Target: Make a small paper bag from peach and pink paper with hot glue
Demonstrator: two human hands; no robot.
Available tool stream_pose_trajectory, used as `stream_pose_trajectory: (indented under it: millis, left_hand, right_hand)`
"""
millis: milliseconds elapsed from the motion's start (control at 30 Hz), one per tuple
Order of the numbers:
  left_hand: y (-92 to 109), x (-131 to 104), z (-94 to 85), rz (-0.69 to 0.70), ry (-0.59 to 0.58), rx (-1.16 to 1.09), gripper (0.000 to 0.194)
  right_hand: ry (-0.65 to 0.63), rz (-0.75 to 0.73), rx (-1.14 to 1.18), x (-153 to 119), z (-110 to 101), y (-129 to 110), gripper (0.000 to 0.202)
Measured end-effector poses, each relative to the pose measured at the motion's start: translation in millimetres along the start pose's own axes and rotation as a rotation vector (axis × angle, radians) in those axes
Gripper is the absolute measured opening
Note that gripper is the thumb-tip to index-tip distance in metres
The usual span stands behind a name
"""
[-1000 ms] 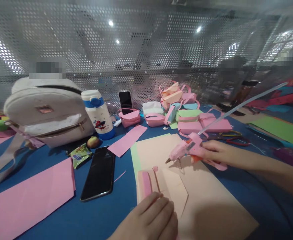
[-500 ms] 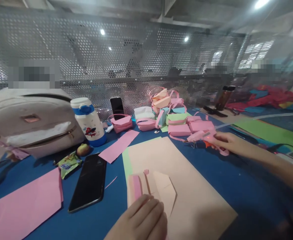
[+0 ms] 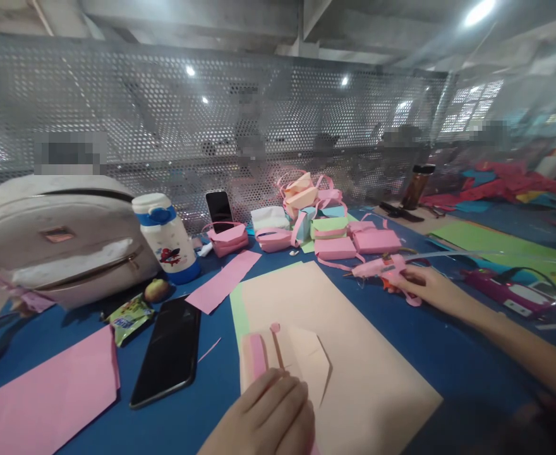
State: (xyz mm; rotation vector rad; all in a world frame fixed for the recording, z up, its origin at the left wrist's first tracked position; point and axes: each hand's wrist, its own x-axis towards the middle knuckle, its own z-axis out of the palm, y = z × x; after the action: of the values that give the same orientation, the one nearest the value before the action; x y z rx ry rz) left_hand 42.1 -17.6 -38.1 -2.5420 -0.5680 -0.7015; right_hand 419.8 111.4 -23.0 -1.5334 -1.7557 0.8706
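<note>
My left hand (image 3: 271,414) rests, fingers together, on a folded peach paper piece (image 3: 309,360) with a pink strip at its left side; what lies under the fingers is hidden. That piece lies on a large peach sheet (image 3: 354,341) with a green sheet's edge showing below it. At the right, my right hand (image 3: 423,284) is closed round the handle of a pink glue gun (image 3: 380,268), whose nozzle points left. A clear glue stick sticks out of its back. Just beyond the nozzle sit small pink paper bags (image 3: 377,241).
Behind stand a backpack (image 3: 64,234), a bottle (image 3: 169,243) and an upright phone (image 3: 218,210). A black phone (image 3: 167,351), pink sheets (image 3: 60,392) and a snack packet (image 3: 131,318) lie left. A purple power strip (image 3: 510,294) is beside my right forearm.
The view has tilted up slightly and turned a little right. My right hand has tipped the glue gun a little and keeps hold of it. My left hand stays on the paper piece.
</note>
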Motion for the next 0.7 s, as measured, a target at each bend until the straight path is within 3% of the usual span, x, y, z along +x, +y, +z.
stream_pose_trajectory:
  millis: [267, 700]
  left_hand:
    - [1.9, 1.3, 0.7, -0.009, 0.002, -0.024, 0.027]
    - [1.5, 0.2, 3.2, -0.019, 0.028, -0.026, 0.025]
  right_hand:
    - [0.023, -0.072, -0.066, -5.5, 7.1, -6.1, 0.051]
    - [0.02, -0.045, -0.121, -11.5, 14.0, -10.3, 0.052]
